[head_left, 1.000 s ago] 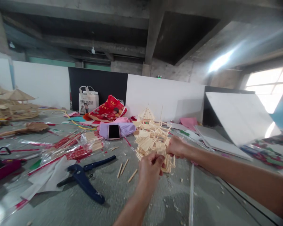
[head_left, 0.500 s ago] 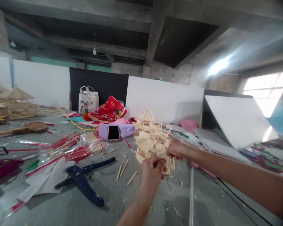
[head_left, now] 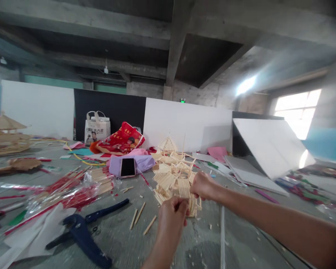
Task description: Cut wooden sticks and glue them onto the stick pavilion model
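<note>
A model building made of thin wooden sticks (head_left: 164, 178) stands on the grey tabletop, with a pointed stick roof at its far end. At its near edge is my left hand (head_left: 172, 211), fingers pinched together; whatever they hold is too small to make out. My right hand (head_left: 203, 185) is closed in a fist against the model's right side, its fingertips mostly hidden. A slatted panel of sticks (head_left: 184, 188) lies between the two hands. Loose short sticks (head_left: 140, 213) rest on the table left of my left hand.
Dark blue cutters (head_left: 85, 239) lie at the front left by crumpled white paper (head_left: 42, 235). Behind them are plastic-wrapped red-and-wood sticks (head_left: 70, 190). A phone (head_left: 128, 167) leans on purple cloth (head_left: 145, 163). White boards (head_left: 252, 173) lie at right; a clear strip (head_left: 223, 235) runs nearby.
The whole view has shifted, so things appear further left and slightly lower. Both hands stay closed at the stick model, in nearly the same place on it.
</note>
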The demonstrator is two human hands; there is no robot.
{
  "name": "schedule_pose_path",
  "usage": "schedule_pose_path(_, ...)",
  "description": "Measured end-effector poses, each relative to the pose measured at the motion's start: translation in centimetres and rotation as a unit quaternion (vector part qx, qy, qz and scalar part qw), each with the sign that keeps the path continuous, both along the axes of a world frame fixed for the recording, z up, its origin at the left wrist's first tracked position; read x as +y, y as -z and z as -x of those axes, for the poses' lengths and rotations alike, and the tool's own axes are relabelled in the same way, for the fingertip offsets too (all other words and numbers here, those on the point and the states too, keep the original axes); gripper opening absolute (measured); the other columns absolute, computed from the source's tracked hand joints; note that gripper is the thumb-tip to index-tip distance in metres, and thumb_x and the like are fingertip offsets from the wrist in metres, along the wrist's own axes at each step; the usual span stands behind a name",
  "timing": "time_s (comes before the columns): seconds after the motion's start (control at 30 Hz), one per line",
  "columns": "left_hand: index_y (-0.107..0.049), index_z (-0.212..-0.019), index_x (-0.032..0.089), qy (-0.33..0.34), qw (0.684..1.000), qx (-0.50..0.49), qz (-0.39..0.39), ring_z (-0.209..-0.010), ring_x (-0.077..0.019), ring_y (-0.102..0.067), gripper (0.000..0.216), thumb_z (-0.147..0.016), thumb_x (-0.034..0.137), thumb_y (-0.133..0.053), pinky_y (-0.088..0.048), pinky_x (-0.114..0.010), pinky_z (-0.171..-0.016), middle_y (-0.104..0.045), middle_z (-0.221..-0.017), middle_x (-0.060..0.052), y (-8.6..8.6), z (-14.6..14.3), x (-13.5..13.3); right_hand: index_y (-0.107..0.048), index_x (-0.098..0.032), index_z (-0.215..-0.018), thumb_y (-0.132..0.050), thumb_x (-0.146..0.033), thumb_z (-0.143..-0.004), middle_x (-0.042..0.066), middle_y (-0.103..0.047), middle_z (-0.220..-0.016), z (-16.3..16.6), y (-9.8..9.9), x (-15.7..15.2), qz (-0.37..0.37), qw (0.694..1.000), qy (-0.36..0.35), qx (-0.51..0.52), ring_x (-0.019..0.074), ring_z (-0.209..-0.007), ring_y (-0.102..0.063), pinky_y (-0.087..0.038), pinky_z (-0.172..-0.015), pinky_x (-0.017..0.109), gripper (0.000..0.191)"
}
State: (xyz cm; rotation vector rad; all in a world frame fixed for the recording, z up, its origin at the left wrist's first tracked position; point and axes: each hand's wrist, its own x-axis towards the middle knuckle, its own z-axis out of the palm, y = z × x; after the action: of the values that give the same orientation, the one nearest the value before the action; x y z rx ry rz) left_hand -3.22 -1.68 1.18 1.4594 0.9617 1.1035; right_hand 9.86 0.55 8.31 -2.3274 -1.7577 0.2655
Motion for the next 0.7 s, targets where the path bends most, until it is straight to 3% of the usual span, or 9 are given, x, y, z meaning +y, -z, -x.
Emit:
schedule_pose_path(0.23,-0.059,-0.065,0.014,0.002,0.999,0.031,-0.01,-0.031,-0.0061,-0.041,0.023,-0.072,0.033,-0.048,-0.026,-0.018,-0.034,-0.056,-0.05,0.002,0.6,-0.2,0.3,-0.061,-0.015,-0.046,-0.052,-0.012,-0.055,0.001,-0.049,-0.035,-0.2,1.1,-0.5,-0.058,0.998,0.01,0.014,0.0131,-0.037,-0.051,-0.034,-0.034,0.019,0.013)
schedule_pose_path(0.5,-0.058,-0.057,0.016,-0.01,0.999,0.051,-0.006,-0.03,-0.0062,-0.039,0.025,-0.071,0.034,-0.049,-0.027,-0.018,-0.034,-0.054,-0.047,0.002,0.9,-0.4,0.3,-0.06,-0.014,-0.048,-0.053,-0.011,-0.051,0.001,-0.05,-0.035,-0.3,1.0,-0.6,-0.078,0.996,0.011,0.05,0.0147,-0.039,-0.053,-0.034,-0.035,0.019,0.008)
schedule_pose_path(0.7,-0.055,-0.055,0.015,0.023,0.999,0.035,0.001,-0.029,-0.0058,-0.037,0.031,-0.072,0.041,-0.049,-0.023,-0.017,-0.03,-0.052,-0.046,0.002,1.1,-0.6,0.1,-0.055,-0.016,-0.043,-0.045,-0.016,-0.059,-0.002,-0.042,-0.031,0.1,1.3,-2.9,-0.1,0.987,-0.028,0.124,0.0104,-0.032,-0.047,-0.031,-0.032,0.016,0.02)
